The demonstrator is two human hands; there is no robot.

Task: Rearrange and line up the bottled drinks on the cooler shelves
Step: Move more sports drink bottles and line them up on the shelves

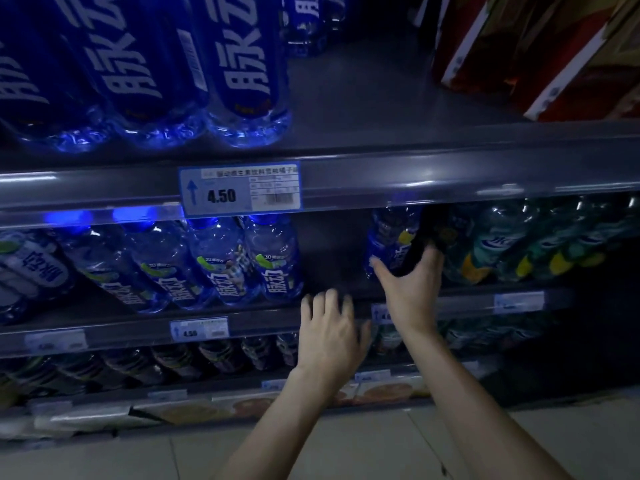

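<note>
On the middle shelf [311,322], a row of blue bottles [221,265] stands at the left, then comes a gap. Right of the gap, a blue bottle with a yellow mark [389,237] stands beside a dark bottle [420,237]. My right hand [408,289] reaches into the shelf, thumb against the blue bottle and fingers curled round the dark bottle's lower part. My left hand [329,330] lies on the shelf's front rail below the gap, fingers apart and holding nothing. Green and yellow labelled bottles [502,244] fill the shelf's right side.
Large blue bottles [138,64] stand on the upper shelf [381,98], with red cartons [540,53] at its right and bare shelf between. A 4.50 price tag [239,190] hangs on the upper rail. Dark bottles [207,358] line the lower shelf. Tiled floor [311,452] below.
</note>
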